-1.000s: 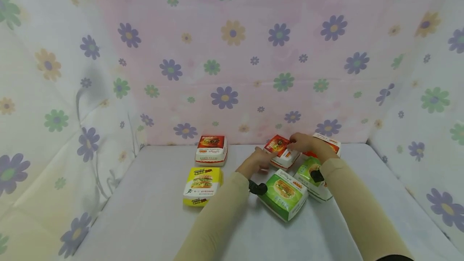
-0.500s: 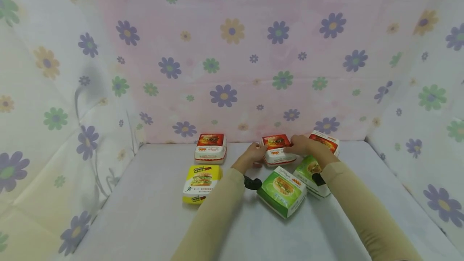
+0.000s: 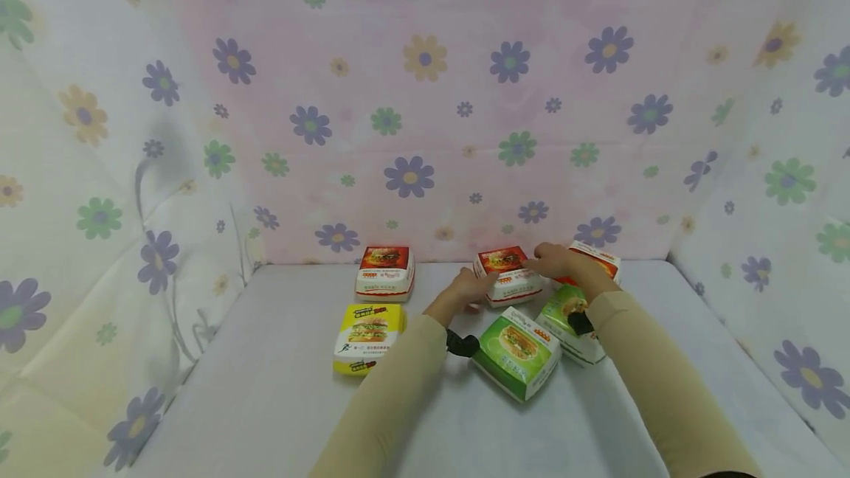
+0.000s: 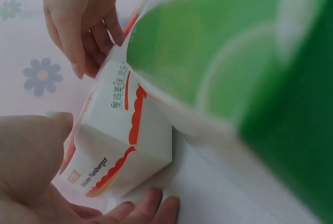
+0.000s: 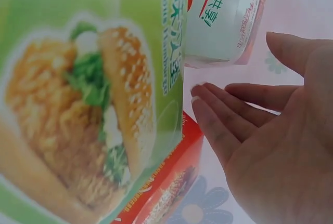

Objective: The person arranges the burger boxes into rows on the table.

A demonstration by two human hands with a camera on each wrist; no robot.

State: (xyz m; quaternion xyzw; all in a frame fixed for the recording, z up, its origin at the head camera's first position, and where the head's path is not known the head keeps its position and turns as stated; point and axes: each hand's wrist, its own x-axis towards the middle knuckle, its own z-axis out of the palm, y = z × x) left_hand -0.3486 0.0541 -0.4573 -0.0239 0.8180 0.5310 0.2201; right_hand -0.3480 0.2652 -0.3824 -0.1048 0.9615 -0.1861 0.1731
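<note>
A red-and-white burger box (image 3: 510, 288) stands at the back, between my two hands. My left hand (image 3: 462, 292) is at its left side. In the left wrist view, the thumb of the left hand (image 4: 31, 156) is by the box's upper edge and its fingers are spread low beside the white side wall (image 4: 119, 115). My right hand (image 3: 561, 262) is at the box's right. In the right wrist view, the right hand (image 5: 276, 135) has extended fingers, with a visible gap to the white box (image 5: 218, 26). Neither hand grips anything.
Two green burger boxes (image 3: 518, 352) (image 3: 572, 319) stand in front of the hands. Another red-and-white box (image 3: 600, 257) is behind the right hand. At left are a red-and-white box (image 3: 385, 274) and a yellow box (image 3: 368, 338). A flowered cloth (image 3: 425, 109) hangs behind the table.
The middle red-and-white box has turned from a slant to face nearly squarely forward and shifted slightly left. Both hands stayed near its sides; the other boxes kept their places.
</note>
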